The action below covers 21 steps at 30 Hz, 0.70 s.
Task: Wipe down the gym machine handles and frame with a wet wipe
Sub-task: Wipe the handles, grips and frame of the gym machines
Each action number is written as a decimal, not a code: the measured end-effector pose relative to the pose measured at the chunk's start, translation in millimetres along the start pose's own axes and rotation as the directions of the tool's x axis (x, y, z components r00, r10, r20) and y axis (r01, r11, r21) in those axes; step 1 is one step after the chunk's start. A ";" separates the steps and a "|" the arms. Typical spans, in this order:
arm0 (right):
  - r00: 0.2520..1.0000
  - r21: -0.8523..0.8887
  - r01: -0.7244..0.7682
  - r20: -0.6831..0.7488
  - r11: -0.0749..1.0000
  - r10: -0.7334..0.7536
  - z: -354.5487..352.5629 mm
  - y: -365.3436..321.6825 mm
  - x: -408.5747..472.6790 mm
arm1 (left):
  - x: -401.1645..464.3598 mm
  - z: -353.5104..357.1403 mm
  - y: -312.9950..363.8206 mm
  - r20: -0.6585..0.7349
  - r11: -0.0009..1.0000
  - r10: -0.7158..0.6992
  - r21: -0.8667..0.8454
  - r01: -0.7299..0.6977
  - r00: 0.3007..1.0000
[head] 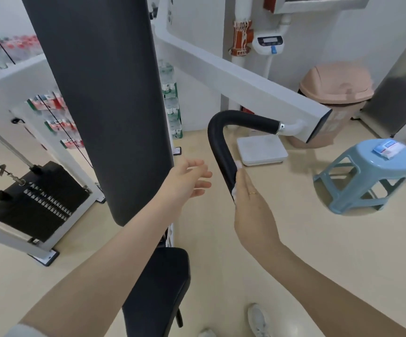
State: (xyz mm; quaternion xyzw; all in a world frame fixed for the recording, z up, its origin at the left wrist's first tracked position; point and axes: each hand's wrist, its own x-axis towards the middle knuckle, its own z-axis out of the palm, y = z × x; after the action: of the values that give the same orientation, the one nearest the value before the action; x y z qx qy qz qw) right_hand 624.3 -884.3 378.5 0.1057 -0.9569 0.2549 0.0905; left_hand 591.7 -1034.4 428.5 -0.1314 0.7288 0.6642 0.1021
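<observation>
Handle of the gym machine, black and padded, bends like a hook; its long lower leg runs down and slightly right toward the person, its short upper leg points right into the white frame arm, which slants up and left to the machine; right hand presses a white wet wipe against the lower leg, fingers straight along it, wipe showing at the fingertips and beside the palm; left hand hovers just left of the handle, fingers loosely spread, holding nothing; black back pad stands upright at the left; blue stool stands on the floor at the right, carrying a wipe packet.
</observation>
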 end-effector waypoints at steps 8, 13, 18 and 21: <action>0.998 0.238 0.059 0.006 0.969 -0.062 -42.4 -32.4 -16.7 | -54.5 -29.2 -15.5 -0.054 0.998 0.056 0.005 -0.056 0.997; 0.979 0.615 -0.069 0.192 0.786 -0.064 -38.3 -92.0 -58.6 | -110.3 -59.1 -30.9 0.025 0.943 0.286 0.172 -0.286 0.958; 0.949 0.772 -0.213 0.308 0.598 -0.060 -22.4 -144.2 -111.5 | -188.5 -96.9 -68.7 -0.001 0.965 0.229 0.130 -0.227 0.973; 0.915 0.752 -0.281 0.396 0.596 -0.069 -14.9 -181.8 -141.7 | -228.8 -125.4 -86.7 -0.082 0.982 0.161 0.111 -0.152 0.984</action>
State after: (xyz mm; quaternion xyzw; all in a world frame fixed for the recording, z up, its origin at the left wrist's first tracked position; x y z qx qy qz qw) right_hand 807.5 -1008.8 444.3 0.1245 -0.7447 0.6328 -0.1716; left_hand 839.3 -1153.6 433.0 -0.0981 0.7745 0.6245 0.0232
